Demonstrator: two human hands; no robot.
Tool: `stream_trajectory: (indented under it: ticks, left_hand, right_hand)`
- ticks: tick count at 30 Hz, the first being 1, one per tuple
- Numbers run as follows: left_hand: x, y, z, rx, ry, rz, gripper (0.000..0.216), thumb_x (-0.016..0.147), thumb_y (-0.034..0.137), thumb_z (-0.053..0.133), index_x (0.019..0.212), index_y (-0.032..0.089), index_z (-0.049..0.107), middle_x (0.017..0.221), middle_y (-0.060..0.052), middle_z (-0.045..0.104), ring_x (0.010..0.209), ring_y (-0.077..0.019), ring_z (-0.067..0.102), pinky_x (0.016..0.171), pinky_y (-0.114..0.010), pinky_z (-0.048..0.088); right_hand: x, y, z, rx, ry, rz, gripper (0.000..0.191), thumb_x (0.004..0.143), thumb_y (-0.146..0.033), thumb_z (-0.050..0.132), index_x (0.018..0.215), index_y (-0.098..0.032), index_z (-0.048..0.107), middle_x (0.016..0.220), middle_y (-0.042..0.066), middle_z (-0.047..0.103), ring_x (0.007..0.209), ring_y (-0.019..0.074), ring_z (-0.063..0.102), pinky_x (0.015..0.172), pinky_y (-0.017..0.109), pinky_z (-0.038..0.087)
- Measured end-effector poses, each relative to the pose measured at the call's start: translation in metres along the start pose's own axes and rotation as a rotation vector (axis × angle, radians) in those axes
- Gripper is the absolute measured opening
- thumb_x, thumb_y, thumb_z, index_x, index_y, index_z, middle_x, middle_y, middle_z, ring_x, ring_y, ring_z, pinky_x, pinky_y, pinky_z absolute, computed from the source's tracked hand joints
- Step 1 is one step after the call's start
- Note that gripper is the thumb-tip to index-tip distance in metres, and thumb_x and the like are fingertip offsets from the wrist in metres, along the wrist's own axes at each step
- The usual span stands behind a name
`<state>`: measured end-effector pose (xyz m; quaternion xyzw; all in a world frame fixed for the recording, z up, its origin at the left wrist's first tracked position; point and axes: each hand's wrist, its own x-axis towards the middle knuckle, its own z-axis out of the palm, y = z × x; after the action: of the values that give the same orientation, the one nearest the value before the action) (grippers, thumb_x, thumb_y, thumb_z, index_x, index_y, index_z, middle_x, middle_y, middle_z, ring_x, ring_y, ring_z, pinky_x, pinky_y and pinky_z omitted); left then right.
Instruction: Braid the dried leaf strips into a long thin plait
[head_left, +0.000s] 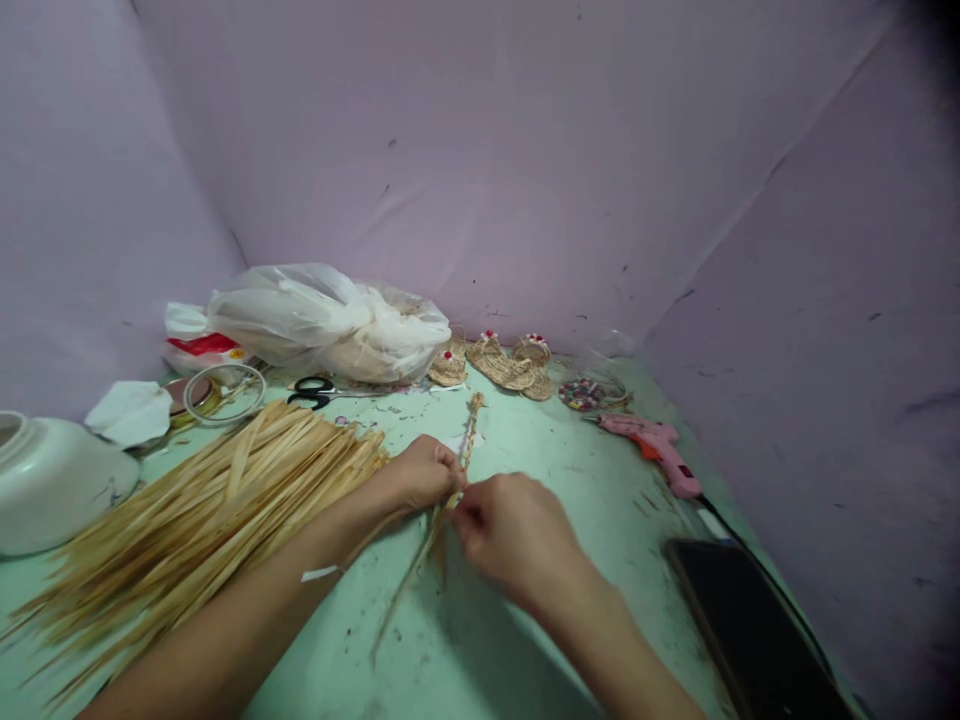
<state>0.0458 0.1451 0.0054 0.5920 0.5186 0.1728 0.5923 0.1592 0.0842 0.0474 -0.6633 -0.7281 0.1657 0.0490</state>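
Observation:
A thin braid of straw-coloured fibre [471, 440] runs from the middle of the table toward me. My left hand [427, 472] is closed in a pinch at the braid's near end. Right beside it, my right hand [510, 530] is closed on the fibre strands, its fingertips partly hidden. Loose strands [409, 590] hang down below both hands onto the pale green table [360, 640]. Under and beside my left forearm lies a large bundle of dried fibre strips [217, 510].
A pink glue gun [652, 445] and a dark phone [750, 630] lie at right. Along the back are a tied plastic bag [322, 320], black-handled scissors [313, 390], woven pieces with red beads [502, 368] and a bag of beads [585, 390]. A white jar [60, 480] stands left.

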Motion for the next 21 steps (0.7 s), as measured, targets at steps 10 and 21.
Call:
stream_trajectory:
  ticks: [10,21]
  left_hand:
    - [-0.004,0.005,-0.006,-0.015,-0.092,-0.003,0.007,0.051,0.019,0.047,0.047,0.015,0.045,0.037,0.007,0.031,0.037,-0.0047,0.023,0.04,-0.021,0.015]
    - [-0.019,0.011,-0.005,0.809,0.224,0.029,0.016,0.059,0.025,0.052,0.057,0.015,0.063,0.058,-0.009,0.06,0.055,-0.0179,0.052,0.051,-0.026,0.032]
  right_hand:
    - [0.039,0.034,0.038,1.073,-0.161,0.214,0.014,0.067,-0.021,0.045,0.065,-0.014,0.057,0.047,-0.002,0.05,0.041,0.0083,0.041,0.042,0.02,0.029]
    - [0.041,0.035,0.054,1.022,-0.012,0.194,0.012,0.057,-0.023,0.052,0.049,-0.014,0.051,0.041,-0.005,0.041,0.04,0.0048,0.028,0.04,0.02,0.02]
